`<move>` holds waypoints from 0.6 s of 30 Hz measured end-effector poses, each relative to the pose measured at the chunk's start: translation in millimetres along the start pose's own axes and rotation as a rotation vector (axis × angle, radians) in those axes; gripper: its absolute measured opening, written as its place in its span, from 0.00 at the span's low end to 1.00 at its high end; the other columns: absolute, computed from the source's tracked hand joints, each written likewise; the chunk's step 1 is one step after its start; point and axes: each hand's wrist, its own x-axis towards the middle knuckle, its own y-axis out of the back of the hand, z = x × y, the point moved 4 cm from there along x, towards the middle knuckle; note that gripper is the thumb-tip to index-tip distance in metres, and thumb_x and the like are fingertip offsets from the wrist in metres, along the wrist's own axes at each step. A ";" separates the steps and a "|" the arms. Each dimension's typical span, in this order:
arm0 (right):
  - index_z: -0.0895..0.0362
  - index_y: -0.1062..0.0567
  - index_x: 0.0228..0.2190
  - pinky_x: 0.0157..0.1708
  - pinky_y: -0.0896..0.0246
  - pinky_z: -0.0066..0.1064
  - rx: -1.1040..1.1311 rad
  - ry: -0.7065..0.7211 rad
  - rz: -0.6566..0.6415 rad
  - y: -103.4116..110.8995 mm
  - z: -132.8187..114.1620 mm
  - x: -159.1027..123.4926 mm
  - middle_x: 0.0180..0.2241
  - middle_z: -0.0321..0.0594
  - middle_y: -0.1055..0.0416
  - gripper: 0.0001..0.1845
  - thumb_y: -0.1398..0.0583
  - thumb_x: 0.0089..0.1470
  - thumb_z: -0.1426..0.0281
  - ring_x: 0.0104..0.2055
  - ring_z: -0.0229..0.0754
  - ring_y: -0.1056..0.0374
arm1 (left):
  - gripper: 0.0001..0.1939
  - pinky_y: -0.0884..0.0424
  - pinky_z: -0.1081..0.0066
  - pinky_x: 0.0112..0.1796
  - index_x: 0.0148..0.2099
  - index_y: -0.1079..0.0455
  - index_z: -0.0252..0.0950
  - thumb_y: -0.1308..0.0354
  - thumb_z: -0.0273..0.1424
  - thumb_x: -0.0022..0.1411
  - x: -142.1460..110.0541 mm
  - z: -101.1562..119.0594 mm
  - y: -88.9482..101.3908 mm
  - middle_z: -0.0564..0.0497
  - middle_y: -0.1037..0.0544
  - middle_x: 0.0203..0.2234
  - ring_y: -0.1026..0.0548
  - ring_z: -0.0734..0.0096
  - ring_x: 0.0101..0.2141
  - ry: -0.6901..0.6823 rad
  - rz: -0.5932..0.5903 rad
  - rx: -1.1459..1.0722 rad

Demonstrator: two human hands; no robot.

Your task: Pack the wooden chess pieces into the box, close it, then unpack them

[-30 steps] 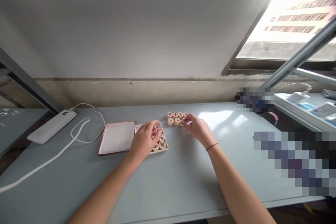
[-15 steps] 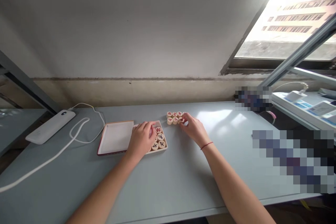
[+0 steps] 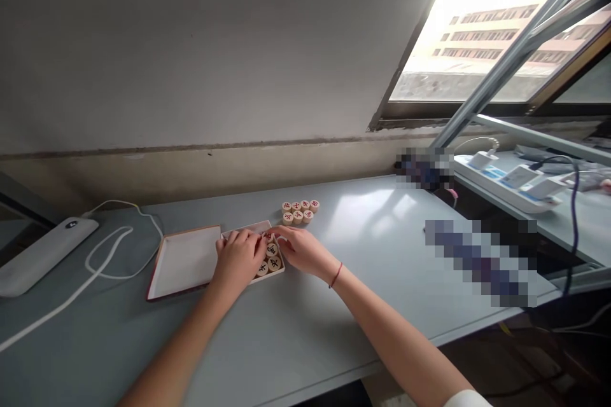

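Seven round pieces [image 3: 298,216] lie just beyond the right hand [image 3: 303,251], whose grip, like the left hand's [image 3: 236,257], I cannot tell; crowding fingers could jostle pieces in the box [image 3: 260,226] beneath

White power strip [image 3: 506,186] near window [image 3: 472,32]; white cable [image 3: 62,307] on desk [image 3: 305,331].

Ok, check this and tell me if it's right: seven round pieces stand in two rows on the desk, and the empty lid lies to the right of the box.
Wrong side: the head view shows the empty lid to the left of the box. The seven round pieces do stand in two rows on the desk.
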 end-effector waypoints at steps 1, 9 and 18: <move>0.53 0.29 0.49 0.34 0.41 0.27 0.000 -0.002 0.002 0.4 0.5 -0.1 0.43 0.42 0.25 0.21 0.50 0.57 0.78 0.35 0.40 0.30 | 0.15 0.39 0.59 0.39 0.37 0.26 0.38 0.53 0.36 0.66 0.8 1.1 1.1 0.45 0.21 0.39 0.27 0.55 0.42 0.005 -0.001 -0.016; 0.52 0.29 0.46 0.30 0.43 0.25 0.064 -0.002 0.022 2.1 2.9 1.1 0.39 0.39 0.25 0.18 0.48 0.57 0.76 0.29 0.36 0.33 | 0.16 0.41 0.58 0.45 0.35 0.31 0.39 0.52 0.44 0.64 9.1 1.2 0.4 0.52 0.20 0.29 0.24 0.60 0.35 0.153 -0.136 -0.238; 0.54 0.29 0.44 0.33 0.40 0.28 0.127 0.070 0.242 4.5 -4.0 1.5 0.38 0.39 0.27 0.15 0.41 0.52 0.70 0.32 0.37 0.34 | 0.14 0.32 0.66 0.41 0.41 0.31 0.41 0.47 0.43 0.58 5.6 1.2 13.7 0.51 0.21 0.35 0.24 0.64 0.38 0.211 0.015 -0.716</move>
